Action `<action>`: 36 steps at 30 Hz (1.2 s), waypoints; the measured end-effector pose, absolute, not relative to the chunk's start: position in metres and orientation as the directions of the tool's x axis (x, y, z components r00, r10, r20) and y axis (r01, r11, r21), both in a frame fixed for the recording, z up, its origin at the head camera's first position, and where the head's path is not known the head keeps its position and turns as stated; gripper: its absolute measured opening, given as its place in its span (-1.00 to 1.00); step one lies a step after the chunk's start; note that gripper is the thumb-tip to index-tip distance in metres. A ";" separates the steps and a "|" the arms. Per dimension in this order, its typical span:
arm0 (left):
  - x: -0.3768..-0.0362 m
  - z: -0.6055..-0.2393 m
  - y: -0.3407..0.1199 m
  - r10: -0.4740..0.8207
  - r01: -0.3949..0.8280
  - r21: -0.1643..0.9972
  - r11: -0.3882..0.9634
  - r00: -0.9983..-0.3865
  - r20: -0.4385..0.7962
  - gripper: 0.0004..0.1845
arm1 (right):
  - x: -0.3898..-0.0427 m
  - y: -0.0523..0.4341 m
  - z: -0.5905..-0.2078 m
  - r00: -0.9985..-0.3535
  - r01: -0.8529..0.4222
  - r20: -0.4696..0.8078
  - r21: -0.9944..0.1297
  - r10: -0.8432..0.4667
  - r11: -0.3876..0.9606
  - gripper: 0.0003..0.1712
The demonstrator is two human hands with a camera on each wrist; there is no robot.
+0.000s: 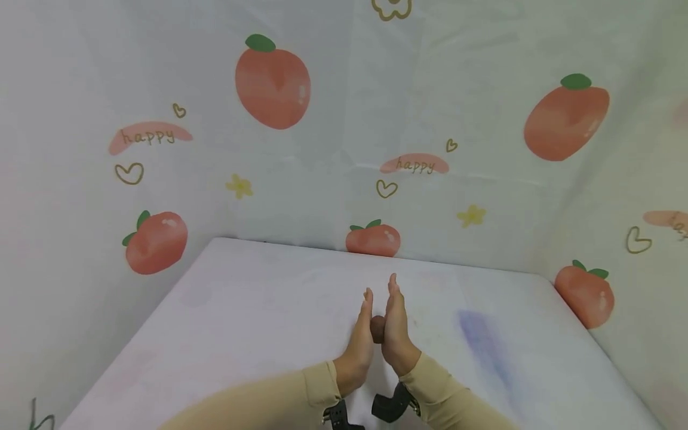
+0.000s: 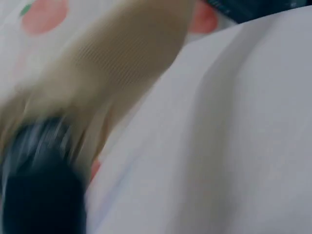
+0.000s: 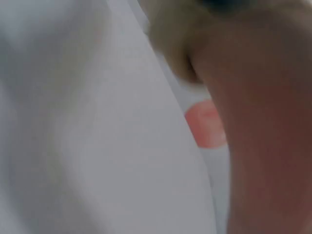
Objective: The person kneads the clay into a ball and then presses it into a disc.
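A small brown ball, of a material I cannot tell, sits between two palms in the head view. My left hand touches it from the left with its fingers straight and pointing away. Against its other side lies my right hand, also flat and straight-fingered. The palms face each other, upright above the white table. Neither wrist view shows the ball. Only a blurred beige sleeve and a dark strap appear in the left one; blurred skin fills the right side of the other.
The white tabletop spreads around both hands, with a bluish-purple smear on the right. Behind it hangs a white curtain printed with red fruit, hearts and flowers. Black wrist devices sit under the cuffs.
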State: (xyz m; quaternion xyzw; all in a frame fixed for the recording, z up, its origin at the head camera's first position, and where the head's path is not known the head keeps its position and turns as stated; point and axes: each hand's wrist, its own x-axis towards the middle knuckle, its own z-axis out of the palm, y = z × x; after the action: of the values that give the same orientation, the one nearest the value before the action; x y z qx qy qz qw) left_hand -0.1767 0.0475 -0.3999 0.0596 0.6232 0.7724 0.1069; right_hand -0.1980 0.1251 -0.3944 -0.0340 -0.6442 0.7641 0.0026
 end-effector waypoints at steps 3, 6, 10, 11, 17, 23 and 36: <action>-0.171 -0.397 0.050 0.243 -0.094 0.978 -0.186 -0.969 -0.046 -0.32 | -0.203 0.128 -0.395 -0.997 0.044 -0.055 -0.983 0.060 -0.179 -0.28; -0.179 -0.393 0.048 0.191 -0.139 0.964 -0.226 -0.977 -0.096 -0.28 | -0.197 0.124 -0.398 -0.998 0.038 -0.045 -0.984 0.036 -0.173 -0.30; -0.199 -0.387 0.041 0.118 -0.191 0.933 -0.305 -0.980 -0.162 -0.19 | -0.182 0.113 -0.402 -0.999 0.036 -0.035 -0.986 -0.008 -0.164 -0.30; -0.204 -0.387 0.039 0.107 -0.199 0.927 -0.316 -0.979 -0.174 -0.18 | -0.179 0.110 -0.402 -0.999 0.039 -0.036 -0.985 -0.019 -0.170 -0.28; -0.204 -0.393 0.038 0.136 -0.202 0.936 -0.288 -0.976 -0.169 -0.18 | -0.177 0.108 -0.398 -0.999 0.024 -0.018 -0.982 -0.032 -0.188 -0.33; -0.179 -0.407 0.048 0.230 -0.183 0.968 -0.170 -0.963 -0.141 -0.14 | -0.194 0.122 -0.382 -1.000 -0.025 0.024 -0.987 0.008 -0.156 -0.32; -0.178 -0.390 0.041 0.242 -0.073 0.963 -0.259 -0.970 -0.008 -0.25 | -0.200 0.128 -0.397 -0.999 0.054 -0.054 -0.992 0.004 -0.114 -0.27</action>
State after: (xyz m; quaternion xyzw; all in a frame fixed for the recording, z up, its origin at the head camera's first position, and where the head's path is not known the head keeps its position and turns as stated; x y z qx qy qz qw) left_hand -0.1785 0.0415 -0.3901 0.0707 0.6003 0.7904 0.0997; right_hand -0.2003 0.1284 -0.3971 -0.0217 -0.6654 0.7460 -0.0166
